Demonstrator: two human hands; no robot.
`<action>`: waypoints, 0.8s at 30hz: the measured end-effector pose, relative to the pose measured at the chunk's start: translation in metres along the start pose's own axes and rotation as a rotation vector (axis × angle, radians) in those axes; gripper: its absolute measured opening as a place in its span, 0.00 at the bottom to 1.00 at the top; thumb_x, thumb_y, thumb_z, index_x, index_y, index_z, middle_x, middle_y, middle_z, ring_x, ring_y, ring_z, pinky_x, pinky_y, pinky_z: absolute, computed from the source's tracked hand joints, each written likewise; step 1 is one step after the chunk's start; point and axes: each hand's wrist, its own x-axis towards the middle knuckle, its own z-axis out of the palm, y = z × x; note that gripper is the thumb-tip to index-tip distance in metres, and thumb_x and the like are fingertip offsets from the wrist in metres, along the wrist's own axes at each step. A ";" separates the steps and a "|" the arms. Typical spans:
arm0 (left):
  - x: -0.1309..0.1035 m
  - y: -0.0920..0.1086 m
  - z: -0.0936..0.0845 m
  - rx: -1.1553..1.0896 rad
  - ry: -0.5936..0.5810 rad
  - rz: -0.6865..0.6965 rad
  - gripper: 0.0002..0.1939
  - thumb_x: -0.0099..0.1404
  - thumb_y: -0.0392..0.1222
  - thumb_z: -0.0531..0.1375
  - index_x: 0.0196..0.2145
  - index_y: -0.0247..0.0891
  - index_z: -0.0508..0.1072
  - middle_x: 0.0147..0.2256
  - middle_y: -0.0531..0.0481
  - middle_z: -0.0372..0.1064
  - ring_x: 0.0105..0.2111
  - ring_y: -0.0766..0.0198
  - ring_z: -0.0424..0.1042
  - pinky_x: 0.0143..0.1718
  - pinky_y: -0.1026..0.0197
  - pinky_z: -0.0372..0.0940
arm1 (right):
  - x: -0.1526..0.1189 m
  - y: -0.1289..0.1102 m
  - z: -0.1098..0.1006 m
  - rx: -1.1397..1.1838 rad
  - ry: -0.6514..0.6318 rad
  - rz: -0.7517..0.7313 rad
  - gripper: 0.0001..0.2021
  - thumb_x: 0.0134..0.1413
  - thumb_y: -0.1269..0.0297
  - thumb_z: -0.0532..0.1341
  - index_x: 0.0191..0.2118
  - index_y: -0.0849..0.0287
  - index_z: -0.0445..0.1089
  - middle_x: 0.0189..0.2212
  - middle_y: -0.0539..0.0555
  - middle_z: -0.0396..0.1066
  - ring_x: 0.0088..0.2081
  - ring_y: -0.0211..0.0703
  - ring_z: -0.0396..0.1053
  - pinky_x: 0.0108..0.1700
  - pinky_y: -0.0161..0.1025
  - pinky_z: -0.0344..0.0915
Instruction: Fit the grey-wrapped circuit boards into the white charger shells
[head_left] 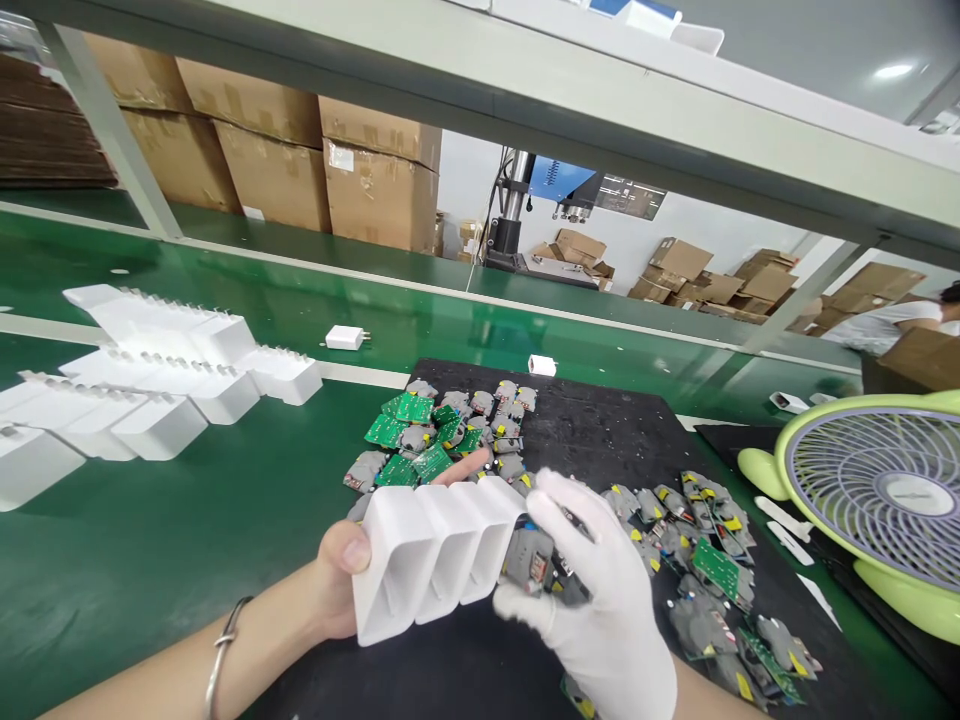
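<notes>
My bare left hand (339, 580), with a metal bangle at the wrist, is closed around a row of three white plastic charger housings (397, 500). The thumb presses the left end, and a finger shows behind the row. Their open ends face me and look hollow. My right hand (592, 600), in a white glove, is at the row's right end. Its thumb and fingers are spread apart, the fingertips close to the last housing; whether they touch is unclear. Grey and green circuit boards (529, 560) show through the gap between thumb and fingers.
More circuit boards (431, 462) lie piled on a black mat (600, 420). White housings (161, 425) stand in rows at left. Two white chargers (345, 338) (541, 365) sit farther back. A green fan (885, 490) stands at right. Cardboard boxes (382, 190) and a person's sleeve (877, 325) appear beyond.
</notes>
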 end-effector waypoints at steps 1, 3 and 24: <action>0.000 0.000 0.000 -0.006 -0.019 0.003 0.41 0.40 0.41 0.63 0.55 0.43 0.63 0.51 0.52 0.67 0.50 0.57 0.65 0.52 0.59 0.55 | 0.000 0.000 0.000 0.149 -0.066 0.098 0.46 0.37 0.48 0.68 0.62 0.47 0.46 0.59 0.60 0.53 0.56 0.58 0.58 0.54 0.56 0.59; 0.001 -0.002 -0.001 -0.025 -0.038 0.018 0.42 0.41 0.44 0.61 0.56 0.41 0.62 0.52 0.50 0.66 0.51 0.57 0.64 0.54 0.57 0.53 | 0.003 -0.001 -0.001 0.525 -0.213 0.340 0.48 0.43 0.42 0.62 0.65 0.49 0.35 0.64 0.61 0.42 0.59 0.57 0.54 0.55 0.56 0.58; 0.005 -0.011 -0.019 -0.040 0.139 0.118 0.29 0.46 0.42 0.59 0.49 0.37 0.68 0.45 0.45 0.70 0.54 0.45 0.59 0.58 0.47 0.41 | 0.040 0.031 -0.010 1.817 0.098 1.153 0.25 0.57 0.43 0.46 0.38 0.57 0.70 0.29 0.52 0.71 0.32 0.37 0.69 0.37 0.35 0.67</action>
